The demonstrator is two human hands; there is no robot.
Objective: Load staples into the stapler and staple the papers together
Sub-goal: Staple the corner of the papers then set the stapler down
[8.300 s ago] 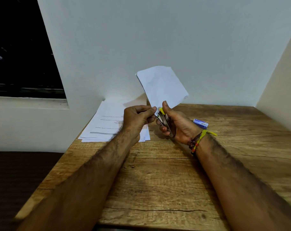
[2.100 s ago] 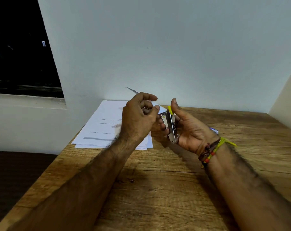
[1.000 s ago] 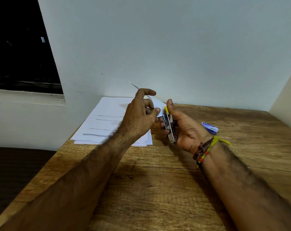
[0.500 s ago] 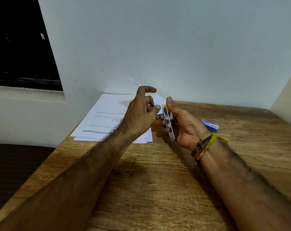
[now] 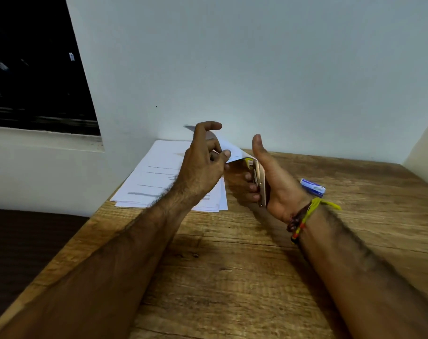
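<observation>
My right hand [image 5: 274,182] grips a small metal stapler [image 5: 260,180] with a yellow tip, held upright above the wooden table [image 5: 232,265], thumb raised off it. My left hand [image 5: 203,162] pinches a white sheet of paper [image 5: 232,150] whose corner reaches into the stapler's upper end. Most of that sheet is hidden behind my left hand. A stack of printed papers [image 5: 159,177] lies flat on the table at the back left. A small blue and white staple box [image 5: 312,187] lies behind my right wrist.
A white wall runs along the table's far edge and right side. A dark window [image 5: 36,69] with a white sill sits at the upper left. The table's left edge drops to a dark floor.
My right thumb has lifted off the stapler and points up. The paper's corner now sits at the stapler's top. Both hands stay in about the same place.
</observation>
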